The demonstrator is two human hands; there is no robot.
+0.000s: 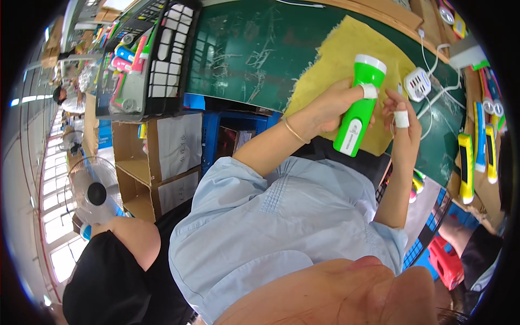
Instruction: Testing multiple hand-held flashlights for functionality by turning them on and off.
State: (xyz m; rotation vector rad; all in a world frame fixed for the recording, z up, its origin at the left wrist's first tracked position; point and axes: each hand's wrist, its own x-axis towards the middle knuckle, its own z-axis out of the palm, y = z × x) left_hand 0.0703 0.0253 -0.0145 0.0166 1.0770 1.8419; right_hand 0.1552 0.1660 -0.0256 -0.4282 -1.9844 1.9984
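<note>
A bright green flashlight (pixel 363 112) with a white head and a white panel on its body is tilted over the yellow cloth (pixel 331 60). My left hand (pixel 331 108) is closed around its side, and the thumb, wrapped in white tape, lies across the neck just below the head. Just right of the flashlight is my right hand (pixel 403 120), apart from it, fingers bent but spread, with nothing visible in them. White tape circles one of its fingers too.
Under the cloth is a green worktop (pixel 238 59). A white multi-port charger (pixel 417 84) with cables lies beyond my right hand. At left stands a black basket (pixel 171 59) of colourful flashlights, above cardboard boxes (pixel 132 149). Yellow-and-black lights (pixel 466 168) lie far right.
</note>
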